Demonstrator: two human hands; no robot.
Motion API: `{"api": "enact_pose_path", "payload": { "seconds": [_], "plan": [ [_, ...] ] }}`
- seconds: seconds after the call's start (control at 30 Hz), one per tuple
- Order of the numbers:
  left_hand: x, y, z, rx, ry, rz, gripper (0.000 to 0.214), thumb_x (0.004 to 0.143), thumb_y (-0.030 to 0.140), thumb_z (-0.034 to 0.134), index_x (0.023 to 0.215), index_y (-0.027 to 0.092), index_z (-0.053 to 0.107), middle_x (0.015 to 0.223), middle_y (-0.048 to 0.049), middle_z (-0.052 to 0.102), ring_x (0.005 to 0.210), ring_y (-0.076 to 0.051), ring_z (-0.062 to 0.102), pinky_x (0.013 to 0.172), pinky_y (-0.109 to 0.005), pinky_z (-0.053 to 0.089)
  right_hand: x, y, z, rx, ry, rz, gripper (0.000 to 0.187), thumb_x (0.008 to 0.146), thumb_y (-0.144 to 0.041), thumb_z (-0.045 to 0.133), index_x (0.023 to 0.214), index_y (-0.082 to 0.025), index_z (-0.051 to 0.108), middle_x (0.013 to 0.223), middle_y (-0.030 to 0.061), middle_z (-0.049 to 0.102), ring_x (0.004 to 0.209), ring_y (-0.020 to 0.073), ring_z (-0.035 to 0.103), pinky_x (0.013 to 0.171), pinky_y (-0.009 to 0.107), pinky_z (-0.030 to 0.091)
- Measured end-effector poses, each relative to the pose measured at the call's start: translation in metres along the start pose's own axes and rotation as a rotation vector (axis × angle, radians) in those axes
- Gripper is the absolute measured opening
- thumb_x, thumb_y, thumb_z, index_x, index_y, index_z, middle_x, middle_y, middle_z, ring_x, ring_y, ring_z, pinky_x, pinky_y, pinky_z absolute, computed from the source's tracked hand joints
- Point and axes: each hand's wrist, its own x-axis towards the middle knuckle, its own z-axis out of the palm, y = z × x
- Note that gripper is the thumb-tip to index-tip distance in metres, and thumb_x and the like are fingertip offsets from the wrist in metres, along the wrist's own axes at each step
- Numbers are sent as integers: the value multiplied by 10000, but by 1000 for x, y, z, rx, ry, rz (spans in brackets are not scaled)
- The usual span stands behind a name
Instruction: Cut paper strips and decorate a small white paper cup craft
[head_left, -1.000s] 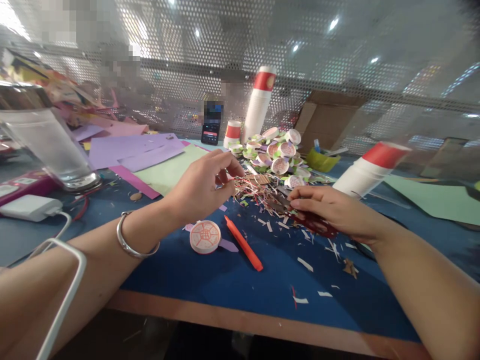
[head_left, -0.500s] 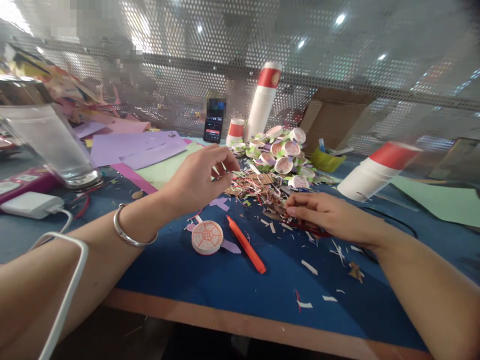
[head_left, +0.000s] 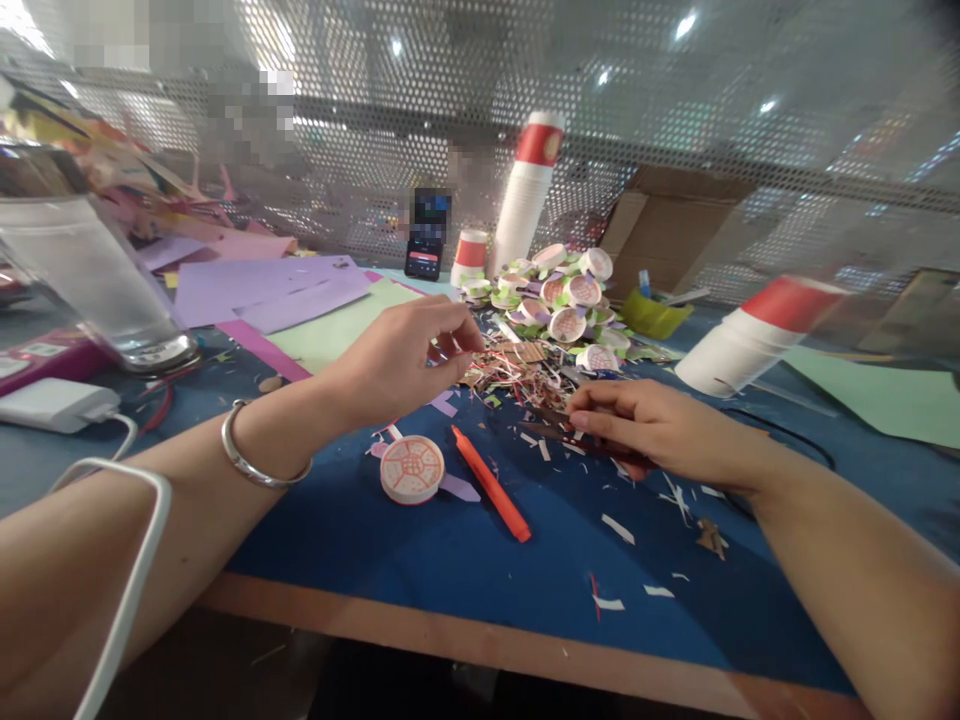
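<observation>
While the curled left hand [head_left: 411, 350] hung beside a tangled, multicoloured heap of paper shreds [head_left: 514, 372], hold indeterminable, the bent right hand [head_left: 637, 420] covered a dark red, elongated tool [head_left: 613, 456] at the heap's edge, grip likewise unclear. Nearer lay a slim orange marker [head_left: 491, 485]. Behind, piled round white discs [head_left: 567, 324] partly hid a red-and-white paper-cup stack [head_left: 519, 205]. The tool showed mostly obscured.

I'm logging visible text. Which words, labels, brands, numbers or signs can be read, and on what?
No text is readable.
Phone: screen too blurred and pixelated.
Labels on the magenta box: too blurred.
Emblem on the tall cup stack: too small and blurred.
Paper disc: orange marks, no legible word.
</observation>
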Motion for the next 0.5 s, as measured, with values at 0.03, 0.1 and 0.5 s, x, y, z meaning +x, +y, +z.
{"api": "enact_pose_path", "payload": {
  "seconds": [0.03,0.1,0.5],
  "plan": [
    [0,0,0,5,-4,10,87,865,156,634,914,167,706,919,-31,711,793,-132,675,733,-293,543,0,0,0,3,9,4,365,906,-586,676,920,-224,635,639,-56,489,488,103,494,445,233,480],
    [0,0,1,12,-14,19,88,874,162,632,915,167,710,909,-31,717,777,-129,669,733,-296,543,0,0,-1,5,25,10,381,892,-595,689,930,-218,648,638,-54,495,488,101,492,437,229,478],
    [0,3,-3,13,-72,0,102,874,175,650,916,160,741,843,-25,734,762,-134,663,717,-294,517,-10,-1,-12,49,225,20,447,833,-650,731,886,-212,661,545,-61,507,444,103,504,410,228,456]
  ]
}}
